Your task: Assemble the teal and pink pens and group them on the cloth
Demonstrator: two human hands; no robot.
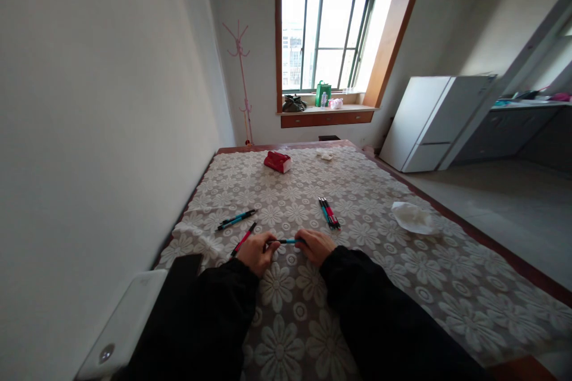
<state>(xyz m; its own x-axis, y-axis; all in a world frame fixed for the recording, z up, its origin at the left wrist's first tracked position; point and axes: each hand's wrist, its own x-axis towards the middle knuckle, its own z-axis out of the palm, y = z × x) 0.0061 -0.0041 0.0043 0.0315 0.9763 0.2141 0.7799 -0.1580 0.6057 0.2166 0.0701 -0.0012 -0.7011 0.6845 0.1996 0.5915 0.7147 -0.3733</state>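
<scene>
A blue pen with black ends [289, 241] lies level between my two hands, just above the flowered tablecloth. My left hand [258, 252] pinches its black end, and my right hand [314, 245] has its fingers closed round the blue end. Partly behind my left hand is a red and black pen [243, 239] on the cloth. Farther left, blue and black pens [236, 219] lie side by side. Beyond my right hand, a small group of red and blue pens [329, 214] rests together. The fingertips hide both ends of the held pen.
The table wears a lace flowered tablecloth [277, 327]. A red packet [277, 162] and a small white scrap [325, 156] sit toward its far end. Crumpled white paper [413, 218] is at right. A white device [125, 321] and a black object [187, 263] lie by the left wall.
</scene>
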